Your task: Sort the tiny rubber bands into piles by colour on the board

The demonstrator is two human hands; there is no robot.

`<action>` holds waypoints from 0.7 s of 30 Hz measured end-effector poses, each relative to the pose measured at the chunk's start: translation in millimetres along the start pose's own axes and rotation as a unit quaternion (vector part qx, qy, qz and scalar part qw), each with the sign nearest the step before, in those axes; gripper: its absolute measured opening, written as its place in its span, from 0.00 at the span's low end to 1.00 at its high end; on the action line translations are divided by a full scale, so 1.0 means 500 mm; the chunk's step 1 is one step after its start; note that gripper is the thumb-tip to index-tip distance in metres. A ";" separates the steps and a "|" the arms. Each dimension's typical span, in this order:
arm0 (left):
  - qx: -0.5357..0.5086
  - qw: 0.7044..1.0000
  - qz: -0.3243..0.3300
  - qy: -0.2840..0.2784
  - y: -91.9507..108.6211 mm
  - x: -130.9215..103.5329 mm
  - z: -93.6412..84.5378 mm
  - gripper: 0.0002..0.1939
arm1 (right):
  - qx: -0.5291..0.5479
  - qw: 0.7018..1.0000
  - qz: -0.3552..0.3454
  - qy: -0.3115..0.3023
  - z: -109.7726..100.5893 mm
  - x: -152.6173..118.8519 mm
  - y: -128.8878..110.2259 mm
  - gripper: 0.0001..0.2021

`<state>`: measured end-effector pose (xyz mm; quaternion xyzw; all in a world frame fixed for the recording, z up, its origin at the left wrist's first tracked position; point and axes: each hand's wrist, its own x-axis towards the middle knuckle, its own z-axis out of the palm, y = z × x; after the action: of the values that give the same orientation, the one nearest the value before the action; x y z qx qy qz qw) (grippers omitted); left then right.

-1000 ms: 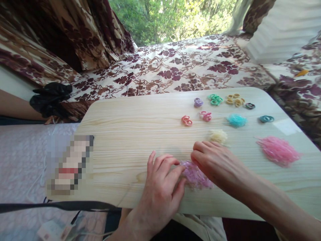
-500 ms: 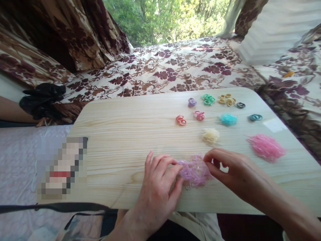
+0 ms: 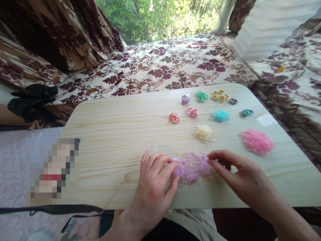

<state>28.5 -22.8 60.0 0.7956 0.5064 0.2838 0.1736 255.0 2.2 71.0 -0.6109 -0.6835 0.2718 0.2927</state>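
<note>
A loose pile of thin purple bands (image 3: 191, 165) lies on the wooden table near its front edge. At the pile's left side is my left hand (image 3: 157, 180), its fingers apart and the fingertips touching the bands. My right hand (image 3: 238, 170) is at the right side, thumb and forefinger pinched on the edge of the purple bands. Beyond the pile sits a cream heap of bands (image 3: 203, 133). A pink heap (image 3: 257, 142) lies to the right, and a turquoise heap (image 3: 220, 115) farther back.
Along the table's (image 3: 112, 134) back are small groups of rings: red (image 3: 174, 117), pink (image 3: 192, 112), purple (image 3: 185, 99), green (image 3: 201, 96), yellow (image 3: 220, 96), dark (image 3: 233, 101) and teal (image 3: 247, 112). A blurred-out object (image 3: 55, 170) lies at the left edge.
The whole view has shifted, so the table items appear farther left. My right hand's pinch has moved slightly away from the middle of the purple pile, toward its right edge.
</note>
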 end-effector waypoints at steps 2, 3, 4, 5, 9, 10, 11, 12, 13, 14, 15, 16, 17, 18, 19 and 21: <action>0.005 1.000 0.002 -0.004 0.001 0.000 0.003 0.10 | -0.012 1.000 -0.005 0.010 0.001 -0.001 0.001 0.08; 0.010 1.000 0.003 -0.008 0.000 -0.001 0.004 0.11 | -0.019 1.000 -0.010 0.011 0.000 -0.002 0.002 0.08; 0.019 1.000 0.003 -0.010 -0.001 -0.004 0.004 0.12 | -0.026 0.999 -0.016 0.012 -0.001 -0.004 0.003 0.09; 0.033 0.999 0.003 -0.011 -0.004 -0.006 0.003 0.13 | -0.032 0.999 -0.022 0.014 -0.004 -0.006 0.004 0.09; 0.119 0.993 -0.011 -0.010 -0.019 -0.018 -0.010 0.20 | -0.090 0.995 -0.038 0.036 -0.019 -0.026 0.019 0.11; 0.137 0.990 -0.015 -0.016 -0.022 -0.020 -0.015 0.21 | -0.112 0.992 -0.041 0.042 -0.022 -0.032 0.024 0.11; 0.149 0.988 -0.019 -0.027 -0.024 -0.020 -0.018 0.22 | -0.134 0.989 -0.044 0.045 -0.024 -0.038 0.028 0.12; 0.155 0.987 -0.024 -0.041 -0.023 -0.019 -0.021 0.22 | -0.152 0.986 -0.048 0.043 -0.025 -0.044 0.032 0.12; 0.156 0.986 -0.030 -0.054 -0.022 -0.017 -0.022 0.21 | -0.166 0.984 -0.051 0.040 -0.024 -0.049 0.034 0.12; 0.155 0.985 -0.036 -0.065 -0.020 -0.014 -0.023 0.20 | -0.173 0.983 -0.054 0.036 -0.022 -0.053 0.036 0.12; 0.152 0.985 -0.041 -0.072 -0.018 -0.010 -0.022 0.19 | -0.176 0.982 -0.056 0.033 -0.019 -0.057 0.037 0.12; 0.149 0.985 -0.044 -0.076 -0.015 -0.007 -0.020 0.19 | -0.175 0.982 -0.055 0.032 -0.016 -0.060 0.037 0.12; 0.146 0.985 -0.044 -0.078 -0.012 -0.004 -0.017 0.18 | -0.171 0.983 -0.051 0.032 -0.013 -0.064 0.036 0.12; 0.144 0.986 -0.041 -0.077 -0.010 -0.002 -0.015 0.18 | -0.165 0.985 -0.046 0.030 -0.011 -0.068 0.036 0.12; 0.143 0.986 -0.036 -0.075 -0.008 0.000 -0.012 0.18 | -0.159 0.986 -0.041 0.025 -0.009 -0.072 0.036 0.12; 0.140 0.987 -0.023 -0.071 -0.004 0.003 -0.005 0.17 | -0.152 0.988 -0.034 0.008 -0.005 -0.081 0.036 0.11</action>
<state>25.8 -20.4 61.4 0.8180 0.5460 0.1491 0.1028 272.2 -36.1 56.6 -0.6267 -0.7351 0.1497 0.2110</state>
